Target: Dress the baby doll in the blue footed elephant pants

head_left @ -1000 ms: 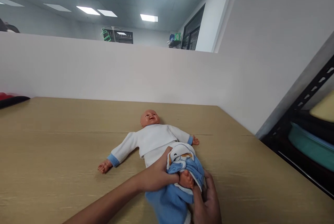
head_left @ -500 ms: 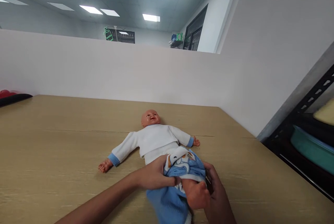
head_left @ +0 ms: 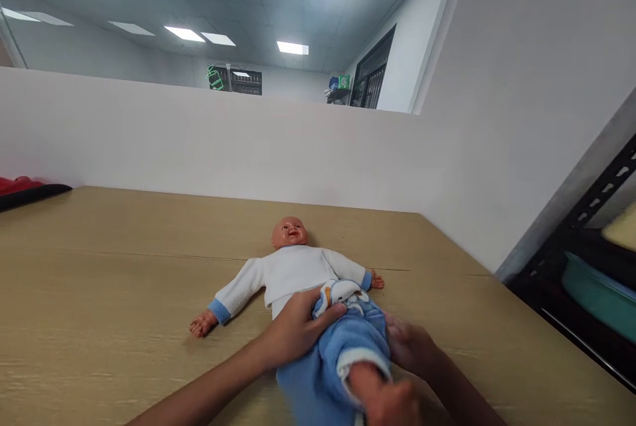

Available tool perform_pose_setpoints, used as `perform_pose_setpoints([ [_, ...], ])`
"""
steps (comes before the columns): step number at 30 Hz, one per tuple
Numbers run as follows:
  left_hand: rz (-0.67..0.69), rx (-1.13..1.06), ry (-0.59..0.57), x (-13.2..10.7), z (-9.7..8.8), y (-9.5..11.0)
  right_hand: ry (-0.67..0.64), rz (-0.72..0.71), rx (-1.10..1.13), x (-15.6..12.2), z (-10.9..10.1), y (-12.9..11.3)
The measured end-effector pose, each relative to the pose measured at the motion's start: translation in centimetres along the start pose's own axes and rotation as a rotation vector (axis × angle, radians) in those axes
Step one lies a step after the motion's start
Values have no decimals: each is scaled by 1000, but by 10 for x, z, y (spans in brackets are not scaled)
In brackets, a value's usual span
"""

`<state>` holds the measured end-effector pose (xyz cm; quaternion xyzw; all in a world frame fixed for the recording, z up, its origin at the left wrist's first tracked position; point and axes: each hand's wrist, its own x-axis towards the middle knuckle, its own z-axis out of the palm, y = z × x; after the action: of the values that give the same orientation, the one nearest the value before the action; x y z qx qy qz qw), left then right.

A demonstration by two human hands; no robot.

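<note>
A baby doll (head_left: 290, 232) lies on its back on the table, arms spread, in a white top (head_left: 298, 272) with blue cuffs. Blue trousers (head_left: 355, 333) with a white-edged hem and an animal picture cover one raised leg, and the doll's bare foot (head_left: 392, 403) sticks out of the hem, blurred. My left hand (head_left: 303, 326) grips the trousers by the upper leg, thumb on top. On the other side of the same leg, my right hand (head_left: 407, 344) holds the trouser fabric; its fingertips are partly hidden. The other trouser leg (head_left: 303, 379) hangs towards me, with no foot visible.
The wooden table (head_left: 124, 293) ends at a low white partition (head_left: 223, 148) behind the doll. A black shelf rack (head_left: 546, 267) with a teal bin (head_left: 596, 297) stands at the right. A red item (head_left: 20, 184) lies by a black edge at the far left.
The trouser leg has been drawn further along the doll's leg, covering more of it. My right hand has moved from beside the foot up to the fabric. The view has tilted up slightly.
</note>
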<state>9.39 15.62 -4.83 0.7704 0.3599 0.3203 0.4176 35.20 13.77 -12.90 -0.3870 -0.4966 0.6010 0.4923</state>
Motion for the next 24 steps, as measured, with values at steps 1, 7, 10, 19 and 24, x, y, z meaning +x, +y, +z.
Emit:
perform_pose_setpoints([
  [1, -3, 17, 16, 1, 0, -1, -55, 35, 24, 2, 0, -5],
  [7, 33, -23, 94, 7, -7, -6, -71, 71, 115, 39, 29, -11],
  [10, 43, -14, 127, 10, -15, -8, -1, -137, -196, 65, 32, -5],
  [19, -71, 535, 188, 16, -44, -25, 50, -173, -544, 98, 19, 2],
  [24, -155, 733, 175, 25, -69, -42, -57, -86, -507, 107, 19, 1],
])
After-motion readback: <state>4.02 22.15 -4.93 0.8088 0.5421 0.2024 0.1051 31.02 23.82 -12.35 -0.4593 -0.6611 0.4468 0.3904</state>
